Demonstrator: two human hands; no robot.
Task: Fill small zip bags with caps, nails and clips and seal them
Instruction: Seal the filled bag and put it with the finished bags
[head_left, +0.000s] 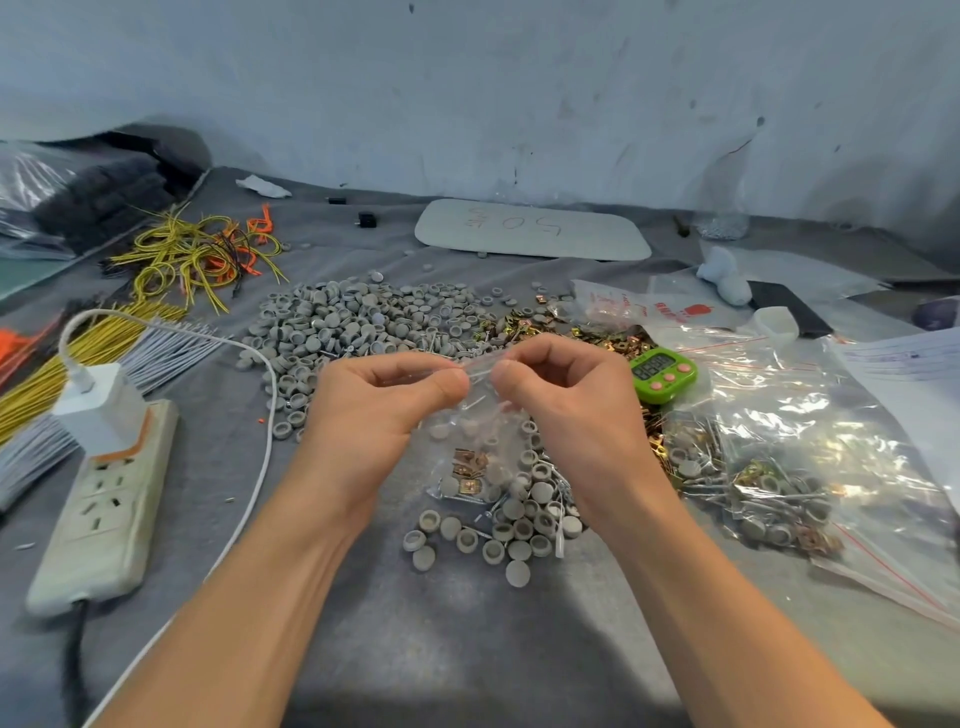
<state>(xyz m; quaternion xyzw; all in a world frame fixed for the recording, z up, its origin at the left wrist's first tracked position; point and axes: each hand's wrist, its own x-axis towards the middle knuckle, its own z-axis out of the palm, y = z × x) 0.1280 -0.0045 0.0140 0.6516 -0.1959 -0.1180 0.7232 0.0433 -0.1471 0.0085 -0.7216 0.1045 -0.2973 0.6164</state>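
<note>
Our left hand (384, 395) and right hand (561, 395) were raised close together above the middle of the gray cloth (467, 649), each pinching the top edge of a small zip bag (478, 447) between the thumb and curled fingers, with the thumbs almost meeting at the strip. The clear bag hung down between our wrists and held gray caps, a few brass clips (470, 467) and some nails (457, 497) along its bottom; whether the strip was already pressed closed along its length we could not tell. Just beneath and nearer than the bag lay a loose cluster of caps (498, 535). Farther off, beyond our hands, spread the large cap pile (353, 322), and to its right a heap of brass clips (597, 332) ran toward a green digital timer (664, 371) just beside our right hand. On the right, a big clear bag (831, 441) held filled packets (769, 488) of the same parts. On the left, a power strip (104, 499) carried a white charger (98, 410), and its cable (262, 415) curved along the near side of the cap pile. Yellow wires (192, 254) lay tangled at the far left, and a white board (530, 231) with handwriting lay at the far edge by the wall.
</note>
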